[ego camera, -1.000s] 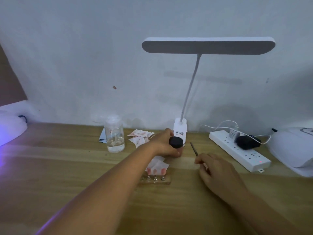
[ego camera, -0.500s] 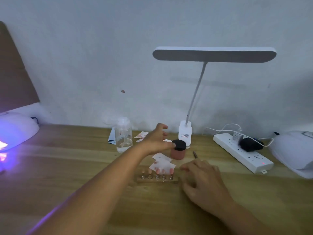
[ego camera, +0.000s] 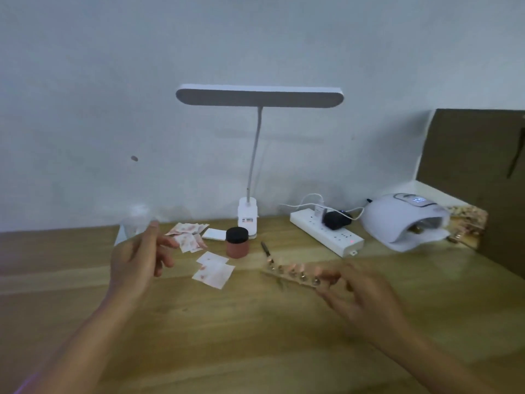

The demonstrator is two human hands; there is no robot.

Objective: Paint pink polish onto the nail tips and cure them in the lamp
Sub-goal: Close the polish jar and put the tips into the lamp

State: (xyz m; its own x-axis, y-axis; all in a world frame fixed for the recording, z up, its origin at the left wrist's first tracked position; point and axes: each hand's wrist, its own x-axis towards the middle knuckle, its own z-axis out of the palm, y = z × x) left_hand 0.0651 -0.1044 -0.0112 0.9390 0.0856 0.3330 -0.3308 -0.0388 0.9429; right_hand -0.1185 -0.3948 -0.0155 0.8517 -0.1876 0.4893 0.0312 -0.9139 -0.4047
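A wooden strip holder [ego camera: 287,273] with several pink nail tips on metal stands is lifted just above the table, tilted. My right hand [ego camera: 358,294] grips its right end. My left hand [ego camera: 139,260] hovers empty at the left, fingers apart. The pink polish jar [ego camera: 237,242] with a black lid stands closed in front of the desk lamp's base. A thin brush [ego camera: 267,251] lies on the table to the right of the jar. The white curing lamp [ego camera: 403,220] sits at the right, its opening facing me.
A white desk lamp [ego camera: 257,96] clips on at the back. A power strip [ego camera: 326,233] with plugs lies right of it. Pink-stained paper wipes [ego camera: 213,268] are scattered mid-table. A clear bottle [ego camera: 136,220] stands behind my left hand. A brown board [ego camera: 477,172] stands at the right.
My left hand let go of the jar and drew back to the left. My right hand took the holder and moved it rightward. The view swung right, bringing the right curing lamp in.
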